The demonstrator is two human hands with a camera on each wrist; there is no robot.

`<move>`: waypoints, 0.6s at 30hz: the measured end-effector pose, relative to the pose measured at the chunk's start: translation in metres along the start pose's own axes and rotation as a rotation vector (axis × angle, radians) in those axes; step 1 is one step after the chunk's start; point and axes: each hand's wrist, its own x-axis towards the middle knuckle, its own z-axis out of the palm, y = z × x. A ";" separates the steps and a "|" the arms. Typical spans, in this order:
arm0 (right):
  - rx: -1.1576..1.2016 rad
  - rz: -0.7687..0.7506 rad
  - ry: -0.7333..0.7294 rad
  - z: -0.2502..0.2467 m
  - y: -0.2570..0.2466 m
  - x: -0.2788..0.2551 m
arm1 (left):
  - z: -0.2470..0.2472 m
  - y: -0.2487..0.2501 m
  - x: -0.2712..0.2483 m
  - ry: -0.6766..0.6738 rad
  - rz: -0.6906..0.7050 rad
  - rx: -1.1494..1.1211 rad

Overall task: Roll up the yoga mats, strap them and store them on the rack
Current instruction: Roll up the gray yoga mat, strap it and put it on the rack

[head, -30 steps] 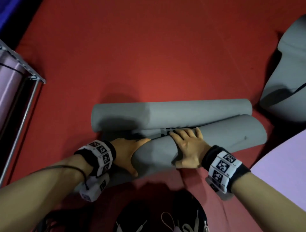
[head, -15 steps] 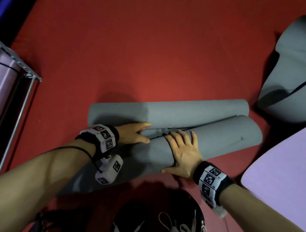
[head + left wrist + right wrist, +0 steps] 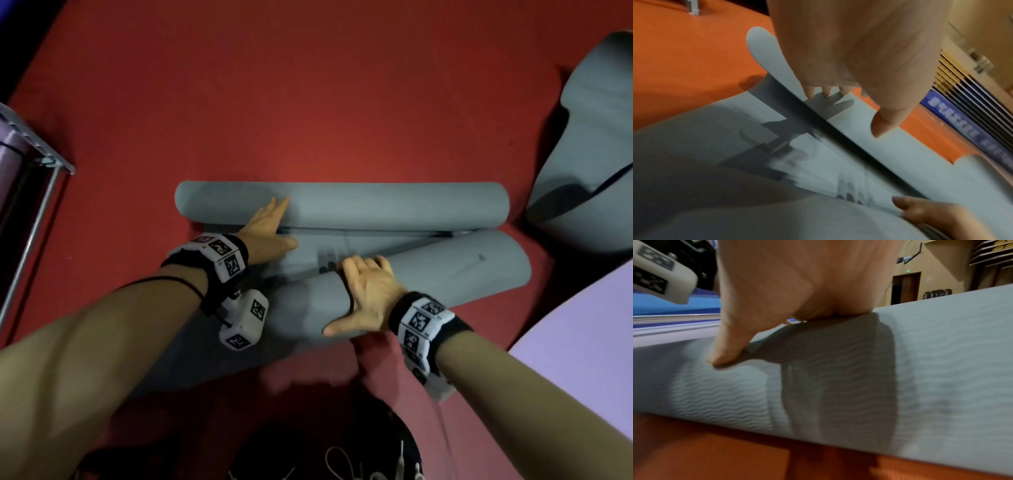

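A grey yoga mat lies across the red floor. Its near end is a thick roll (image 3: pixel 445 274) and its far end is a loose curl (image 3: pixel 376 205), with a flat strip (image 3: pixel 325 245) showing between them. My left hand (image 3: pixel 274 224) reaches forward with straight fingers onto the far curl near its left end; the left wrist view shows the left hand (image 3: pixel 849 65) over the curl (image 3: pixel 772 65). My right hand (image 3: pixel 366 291) lies flat on top of the near roll, thumb spread. The right wrist view has the right hand (image 3: pixel 797 288) pressing the ribbed roll (image 3: pixel 941 369).
A metal rack (image 3: pixel 44 164) stands at the left edge with a purple rolled mat (image 3: pixel 10 150) in it. Another grey mat (image 3: pixel 589 154) lies crumpled at the right. A purple mat (image 3: pixel 582 377) covers the lower right. A dark object (image 3: pixel 325 452) sits by my knees.
My left hand left the near roll's left end and moved forward onto the far curl. The right hand stayed on the roll, and the gap between roll and curl widened.
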 end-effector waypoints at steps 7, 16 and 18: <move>-0.145 -0.012 -0.029 -0.013 0.013 0.035 | -0.006 -0.008 0.002 0.005 0.048 0.028; -0.005 0.102 0.015 -0.015 0.005 0.039 | 0.009 -0.004 -0.037 -0.141 0.200 0.177; -0.004 0.104 0.031 -0.013 0.004 0.037 | 0.022 -0.014 -0.049 -0.294 0.188 0.464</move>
